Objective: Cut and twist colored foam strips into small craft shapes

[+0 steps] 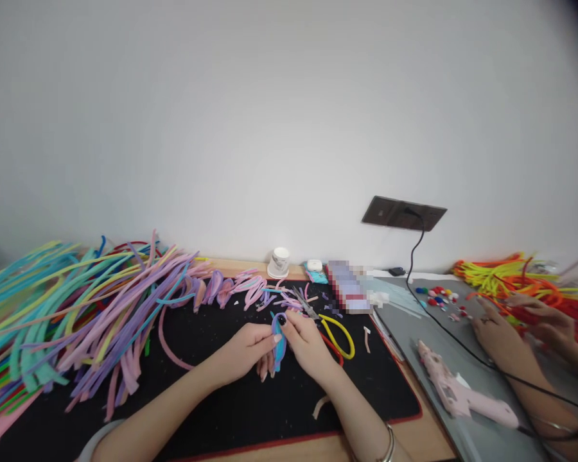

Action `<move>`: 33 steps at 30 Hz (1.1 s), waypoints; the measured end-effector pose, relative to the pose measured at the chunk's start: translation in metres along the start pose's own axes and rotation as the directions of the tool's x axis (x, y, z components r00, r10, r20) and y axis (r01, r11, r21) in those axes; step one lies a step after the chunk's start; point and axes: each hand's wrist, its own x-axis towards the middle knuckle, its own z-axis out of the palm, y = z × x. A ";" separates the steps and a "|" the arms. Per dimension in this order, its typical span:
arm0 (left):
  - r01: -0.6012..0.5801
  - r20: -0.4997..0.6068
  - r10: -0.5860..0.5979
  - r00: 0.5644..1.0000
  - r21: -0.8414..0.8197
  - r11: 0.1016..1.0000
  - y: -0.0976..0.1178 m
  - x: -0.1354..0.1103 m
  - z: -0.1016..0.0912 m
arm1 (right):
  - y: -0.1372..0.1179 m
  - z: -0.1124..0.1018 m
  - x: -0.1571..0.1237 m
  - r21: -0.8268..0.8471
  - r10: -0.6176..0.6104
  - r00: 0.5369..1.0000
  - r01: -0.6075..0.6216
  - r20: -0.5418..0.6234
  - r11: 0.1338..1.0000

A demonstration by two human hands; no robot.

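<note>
Over the middle of the black mat (250,417), my left hand (250,350) and my right hand (306,340) meet on a small bent bundle of blue and purple pipe cleaners (279,350). Fingers of both hands are closed on it, the left at its lower side and the right near its rounded top. Parts of the bundle are hidden behind the fingers. Just beyond my right hand lie pliers with red and yellow handles (340,337). Looped pink and purple pipe-cleaner pieces (250,287) rest along the back of the mat.
At left is a large pile of coloured pipe cleaners (101,314). A paper cup (278,263) stands by the wall. On the right, a pink glue gun (457,388), a black cord (443,324) and pompoms (438,295) lie near a co-worker's hands (501,330).
</note>
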 end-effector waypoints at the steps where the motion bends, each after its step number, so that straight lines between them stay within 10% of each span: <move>1: 0.011 0.030 -0.012 0.999 0.008 1.000 0.001 -0.001 0.000 | 0.000 -0.002 0.000 -0.004 -0.009 0.999 0.009 0.031 1.000; 9: 0.052 0.110 -0.047 0.993 -0.043 0.998 0.000 -0.006 -0.001 | -0.001 -0.004 -0.001 -0.014 -0.056 0.996 0.057 0.066 0.998; 18: -0.019 -0.111 0.021 0.994 0.022 1.000 0.003 -0.002 0.006 | 0.000 -0.003 -0.002 -0.043 -0.057 0.998 0.055 -0.039 0.998; 33: -0.086 -0.164 0.071 0.984 -0.085 0.993 -0.012 -0.001 0.016 | 0.002 -0.002 -0.002 -0.003 -0.005 0.994 0.004 -0.110 1.000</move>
